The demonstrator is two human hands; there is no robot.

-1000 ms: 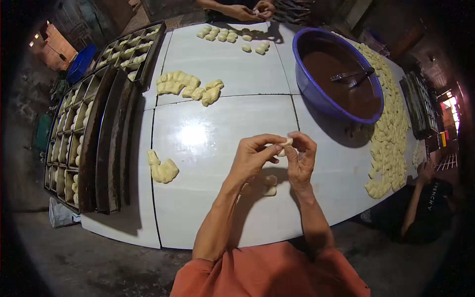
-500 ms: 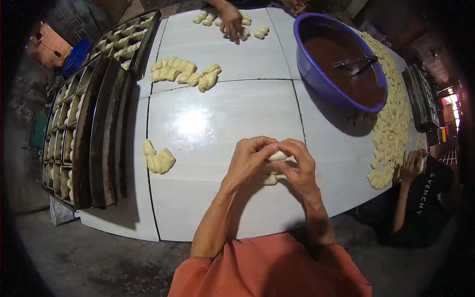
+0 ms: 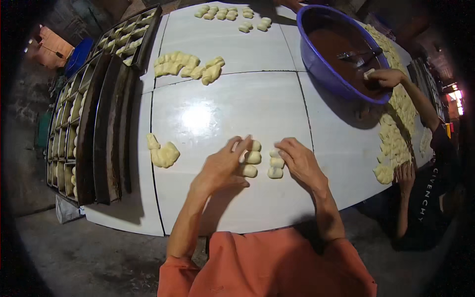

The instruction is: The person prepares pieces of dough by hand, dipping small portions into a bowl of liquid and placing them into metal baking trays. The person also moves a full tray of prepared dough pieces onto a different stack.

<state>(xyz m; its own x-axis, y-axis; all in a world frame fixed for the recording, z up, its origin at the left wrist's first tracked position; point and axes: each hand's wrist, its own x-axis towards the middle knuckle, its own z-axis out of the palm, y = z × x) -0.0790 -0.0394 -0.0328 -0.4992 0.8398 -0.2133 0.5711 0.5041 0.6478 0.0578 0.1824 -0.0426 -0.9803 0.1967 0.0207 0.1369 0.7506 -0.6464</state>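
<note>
Two short columns of pale dough rolls lie on the white tabletop in front of me. My left hand (image 3: pixel 221 166) is open beside the left column of dough rolls (image 3: pixel 253 157), thumb and fingers spread around its left side. Just right of the other column of dough rolls (image 3: pixel 275 172), my right hand (image 3: pixel 303 166) is open, its fingertips at the upper rolls. A narrow gap separates the columns. Further left on the table sits a soft yellowish dough lump (image 3: pixel 165 155), and beyond it a row of joined dough pieces (image 3: pixel 178 64).
Metal compartment trays (image 3: pixel 67 131) with dough rolls stand along the left. A purple tub (image 3: pixel 321 69) of brown filling stands far right, a co-worker's hand (image 3: pixel 388 77) at its rim. Flattened dough pieces (image 3: pixel 396 143) cover the right edge; grouped rolls (image 3: pixel 222 12) lie at the far edge.
My hands have parted from around one piece of dough; two columns of rolls now show between them. A co-worker's hand has reached to the tub, and another has left the far rolls.
</note>
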